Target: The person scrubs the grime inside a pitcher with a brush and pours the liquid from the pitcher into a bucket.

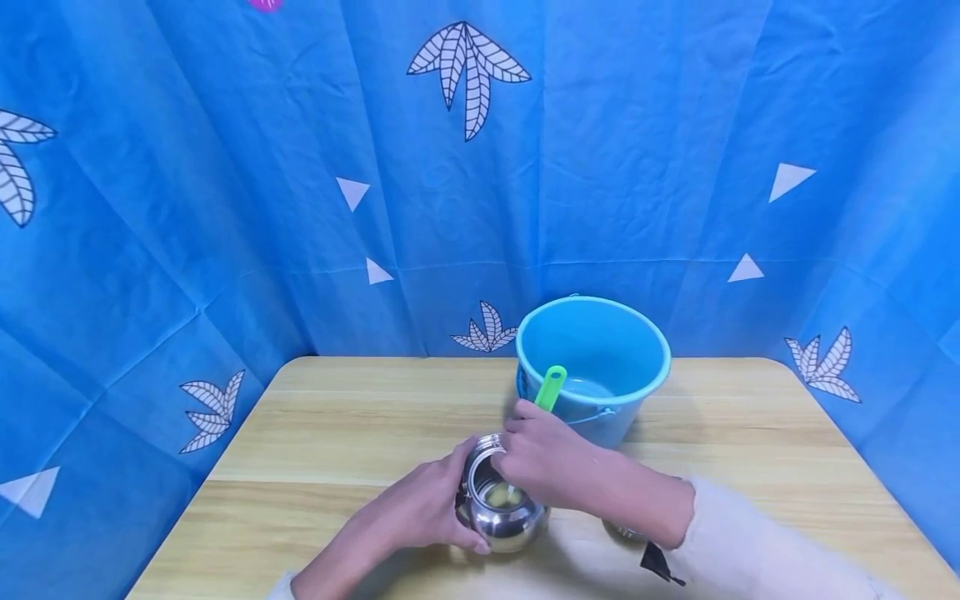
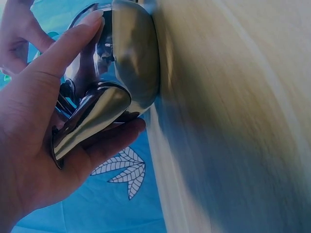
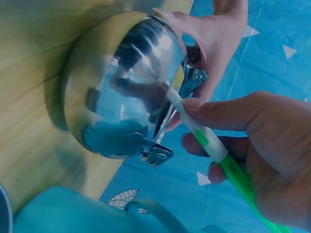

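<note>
A shiny round metal kettle (image 1: 510,527) tilts on the table, its open mouth facing up and its short spout (image 2: 92,119) showing in the left wrist view. My left hand (image 1: 431,504) grips its side, thumb and fingers spread round the body. Between thumb and fingers, my right hand (image 3: 272,150) pinches a long green-and-white handle (image 3: 238,177). The handle's white end goes in at the kettle's mouth, so what sits on that end is mostly hidden. Something yellowish (image 1: 501,497) shows inside the mouth. Metal lugs (image 3: 155,150) stick out beside the rim.
A light blue bucket (image 1: 637,408) with a carrying handle stands just behind the right hand. Partly covered by the right forearm, a small metal piece (image 1: 624,531) lies on the wooden table (image 1: 360,417). A blue patterned curtain (image 1: 600,167) surrounds the table's back and sides.
</note>
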`<state>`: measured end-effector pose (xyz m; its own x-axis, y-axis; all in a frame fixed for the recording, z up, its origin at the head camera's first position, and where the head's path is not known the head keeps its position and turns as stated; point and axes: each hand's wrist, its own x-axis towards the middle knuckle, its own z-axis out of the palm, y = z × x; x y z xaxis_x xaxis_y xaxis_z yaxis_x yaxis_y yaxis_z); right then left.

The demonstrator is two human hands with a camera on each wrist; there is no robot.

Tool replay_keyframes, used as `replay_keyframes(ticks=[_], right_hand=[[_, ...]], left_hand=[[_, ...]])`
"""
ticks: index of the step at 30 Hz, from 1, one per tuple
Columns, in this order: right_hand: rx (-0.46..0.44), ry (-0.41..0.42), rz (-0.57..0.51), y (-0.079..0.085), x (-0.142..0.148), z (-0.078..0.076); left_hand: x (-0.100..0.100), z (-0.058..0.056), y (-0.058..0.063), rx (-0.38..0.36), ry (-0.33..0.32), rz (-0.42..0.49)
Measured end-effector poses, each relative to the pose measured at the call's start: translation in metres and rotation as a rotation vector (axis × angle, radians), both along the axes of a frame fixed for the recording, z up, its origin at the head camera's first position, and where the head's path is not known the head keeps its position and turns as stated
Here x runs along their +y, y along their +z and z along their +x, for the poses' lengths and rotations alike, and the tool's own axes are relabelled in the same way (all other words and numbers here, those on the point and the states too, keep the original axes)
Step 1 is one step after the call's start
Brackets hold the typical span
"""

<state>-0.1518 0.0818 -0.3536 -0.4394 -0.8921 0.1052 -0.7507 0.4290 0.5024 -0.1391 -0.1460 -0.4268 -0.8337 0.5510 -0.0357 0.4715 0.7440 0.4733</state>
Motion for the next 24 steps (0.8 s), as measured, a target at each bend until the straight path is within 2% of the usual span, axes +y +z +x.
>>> replay_keyframes(ticks=[7, 24], right_hand=[[0.019, 0.016, -0.058, -0.008, 0.005, 0.001], [0.051, 0.031, -0.18, -0.021, 0.011, 0.003]], left_hand=[[0.001, 0.0, 0.001, -0.016, -0.002, 0.007], [0.0, 0.0, 0.0, 0.001, -0.007, 0.008]])
